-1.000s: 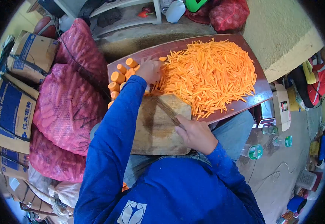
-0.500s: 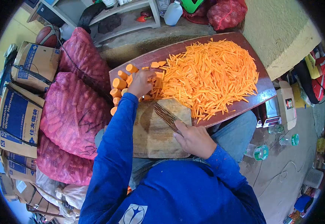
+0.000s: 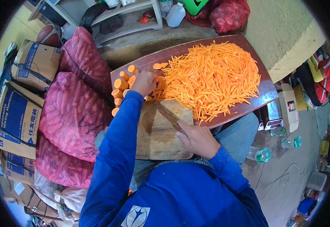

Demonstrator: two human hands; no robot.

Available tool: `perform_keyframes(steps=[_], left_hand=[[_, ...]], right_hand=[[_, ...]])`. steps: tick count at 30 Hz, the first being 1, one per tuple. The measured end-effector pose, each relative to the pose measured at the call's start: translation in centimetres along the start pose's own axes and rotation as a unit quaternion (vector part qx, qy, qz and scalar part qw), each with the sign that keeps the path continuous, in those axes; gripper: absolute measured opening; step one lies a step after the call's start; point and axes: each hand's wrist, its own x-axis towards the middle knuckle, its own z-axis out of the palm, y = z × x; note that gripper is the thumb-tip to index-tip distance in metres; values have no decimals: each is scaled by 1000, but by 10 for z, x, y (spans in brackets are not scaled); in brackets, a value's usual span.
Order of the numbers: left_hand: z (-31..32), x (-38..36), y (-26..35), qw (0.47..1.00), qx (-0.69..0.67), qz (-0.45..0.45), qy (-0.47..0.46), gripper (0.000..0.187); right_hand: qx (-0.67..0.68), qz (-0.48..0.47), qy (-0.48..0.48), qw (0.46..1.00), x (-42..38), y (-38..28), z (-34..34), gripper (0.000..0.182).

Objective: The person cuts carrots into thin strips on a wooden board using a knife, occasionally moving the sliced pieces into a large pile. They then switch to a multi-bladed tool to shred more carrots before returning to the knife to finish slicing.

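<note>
My left hand (image 3: pixel 145 82) reaches to the far left of the low table, among the cut carrot chunks (image 3: pixel 121 84). Its fingers curl down and look closed, but the hand hides what they hold. Carrot slices (image 3: pixel 159 66) lie just beyond it. In my right hand (image 3: pixel 200 141) is a knife (image 3: pixel 168 114), gripped by the handle, its blade slanting up and left over the wooden cutting board (image 3: pixel 160 138). A large heap of carrot sticks (image 3: pixel 218 75) covers the right part of the table, reaching the board's far edge.
The dark red table (image 3: pixel 265 89) sits across my lap. Pink mesh sacks (image 3: pixel 72 113) stand close on the left, beside cardboard boxes (image 3: pixel 19 117). A grey shelf (image 3: pixel 129 28) is behind. Plastic bottles (image 3: pixel 258 154) lie on the floor at right, near a concrete block (image 3: pixel 282 34).
My left hand has shifted slightly right and its fingers have lowered among the carrot pieces. The knife has turned a little, its blade still above the board.
</note>
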Motion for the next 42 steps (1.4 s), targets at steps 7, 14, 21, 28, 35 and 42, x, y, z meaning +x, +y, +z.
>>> perform_keyframes(steps=[7, 14, 21, 28, 35, 42], left_hand=[[-32, -112, 33, 984, -145, -92, 57, 26], [-12, -184, 106, 991, -109, 14, 72, 44], [-4, -202, 115, 989, -98, -14, 107, 42], [-5, -208, 118, 989, -101, 5, 106, 45], [-5, -207, 120, 994, -72, 18, 80, 48], [-3, -210, 120, 996, -41, 37, 71, 40]], right_hand=[[85, 32, 15, 996, -17, 12, -19, 31], [186, 52, -12, 981, -24, -1, -36, 34], [165, 18, -35, 986, -19, 1, -21, 32], [128, 60, -94, 985, -33, -14, -27, 28], [85, 29, -71, 993, -29, -19, -7, 34], [17, 39, -109, 993, -29, -38, -10, 35]])
